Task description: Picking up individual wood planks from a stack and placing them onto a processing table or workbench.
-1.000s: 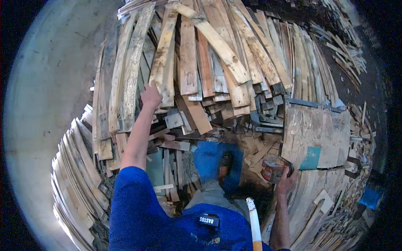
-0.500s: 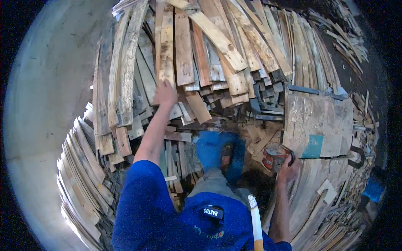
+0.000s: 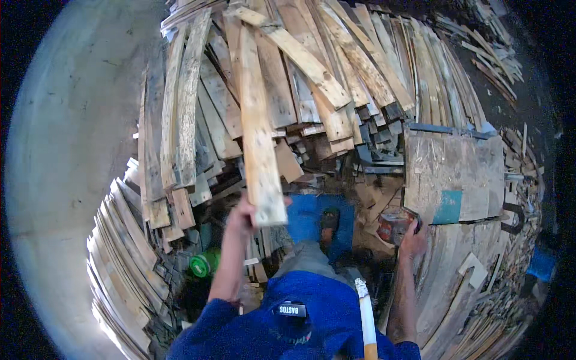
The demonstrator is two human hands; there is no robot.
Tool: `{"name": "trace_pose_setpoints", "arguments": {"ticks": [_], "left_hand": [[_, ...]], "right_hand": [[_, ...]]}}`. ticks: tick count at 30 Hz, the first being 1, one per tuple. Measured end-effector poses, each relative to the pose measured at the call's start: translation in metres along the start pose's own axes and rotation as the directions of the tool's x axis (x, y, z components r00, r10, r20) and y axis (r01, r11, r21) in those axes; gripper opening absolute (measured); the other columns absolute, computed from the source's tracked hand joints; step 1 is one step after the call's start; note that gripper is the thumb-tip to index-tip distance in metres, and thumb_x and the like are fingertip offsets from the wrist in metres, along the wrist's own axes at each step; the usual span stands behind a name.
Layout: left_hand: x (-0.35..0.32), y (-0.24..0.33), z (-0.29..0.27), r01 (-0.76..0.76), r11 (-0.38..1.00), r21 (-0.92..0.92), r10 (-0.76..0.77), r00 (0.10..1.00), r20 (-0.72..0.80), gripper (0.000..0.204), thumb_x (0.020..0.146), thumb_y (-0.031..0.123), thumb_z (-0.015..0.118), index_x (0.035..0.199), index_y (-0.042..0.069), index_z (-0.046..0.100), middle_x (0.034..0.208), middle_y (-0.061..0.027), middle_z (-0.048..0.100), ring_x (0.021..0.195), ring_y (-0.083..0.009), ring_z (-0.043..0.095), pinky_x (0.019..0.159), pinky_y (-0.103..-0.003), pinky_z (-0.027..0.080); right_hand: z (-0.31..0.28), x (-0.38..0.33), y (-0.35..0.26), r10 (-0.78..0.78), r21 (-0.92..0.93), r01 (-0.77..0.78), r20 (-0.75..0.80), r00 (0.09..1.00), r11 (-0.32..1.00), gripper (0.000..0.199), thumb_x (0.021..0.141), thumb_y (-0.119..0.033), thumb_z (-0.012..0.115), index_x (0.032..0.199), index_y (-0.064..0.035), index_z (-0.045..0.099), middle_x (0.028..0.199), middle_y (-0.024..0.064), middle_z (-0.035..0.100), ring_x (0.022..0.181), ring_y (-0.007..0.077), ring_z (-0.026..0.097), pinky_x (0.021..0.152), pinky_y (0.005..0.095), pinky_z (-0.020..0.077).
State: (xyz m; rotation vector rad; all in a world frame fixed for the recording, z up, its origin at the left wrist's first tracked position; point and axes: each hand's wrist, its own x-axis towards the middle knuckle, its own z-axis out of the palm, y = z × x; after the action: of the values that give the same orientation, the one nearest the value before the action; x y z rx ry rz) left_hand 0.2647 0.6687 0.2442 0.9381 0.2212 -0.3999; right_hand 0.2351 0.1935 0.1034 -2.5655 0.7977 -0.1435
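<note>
the left hand (image 3: 242,216) sits just left of the frame's centre, fingers wrapped around the near end of a long pale wooden plank (image 3: 258,138). the plank runs from that hand up toward the top centre of the frame, slightly tilted, lying over the other boards beneath it. behind it a big heap of weathered planks (image 3: 336,78) fans out across the upper middle and upper right, their near ends jumbled together above the centre.

the right hand (image 3: 413,240) is at the centre right, pressed against a small reddish block-like object (image 3: 393,225); whether the fingers grip it or only rest on it cannot be told. just above and right of that hand lies a broad grey board (image 3: 453,174) with a teal patch (image 3: 448,207) at its lower edge.

a stack of thin slats (image 3: 120,258) curves down the lower left. a green round object (image 3: 201,264) sits low among the scraps, left of the left forearm. a blue mat (image 3: 309,219) lies at the centre with a sandalled foot (image 3: 329,222) on it. the blue sleeves and torso fill the bottom edge, and a white cigarette (image 3: 366,312) pokes up at the bottom centre right.
</note>
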Motion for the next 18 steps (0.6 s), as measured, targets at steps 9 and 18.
{"name": "trace_pose_setpoints", "arguments": {"ticks": [9, 18], "left_hand": [[0.031, -0.147, 0.04, 0.551, 0.83, -0.09, -0.558, 0.812, -0.169, 0.046, 0.091, 0.026, 0.068, 0.129, 0.002, 0.058, 0.116, -0.0126, 0.07, 0.105, -0.0284, 0.07, 0.093, -0.046, 0.058], [-0.029, -0.313, 0.16, 0.487, 0.479, 0.73, -0.876, 0.212, 0.432, 0.05, 0.1, 0.039, 0.059, 0.136, 0.004, 0.059, 0.138, -0.0119, 0.06, 0.128, -0.0236, 0.054, 0.106, -0.04, 0.042]], "right_hand": [[-0.024, 0.008, -0.063, -0.304, 0.023, 0.303, 0.011, 0.953, 0.953, 0.047, 0.093, -0.033, 0.066, 0.122, 0.003, 0.063, 0.123, 0.028, 0.064, 0.115, 0.0425, 0.061, 0.099, 0.0488, 0.0477], [-0.007, -0.068, -0.157, -0.19, 0.15, 0.116, 0.79, 0.584, 0.982, 0.076, 0.089, -0.069, 0.057, 0.115, 0.0021, 0.066, 0.113, 0.0259, 0.07, 0.107, 0.0406, 0.068, 0.093, 0.0495, 0.0516]]}}
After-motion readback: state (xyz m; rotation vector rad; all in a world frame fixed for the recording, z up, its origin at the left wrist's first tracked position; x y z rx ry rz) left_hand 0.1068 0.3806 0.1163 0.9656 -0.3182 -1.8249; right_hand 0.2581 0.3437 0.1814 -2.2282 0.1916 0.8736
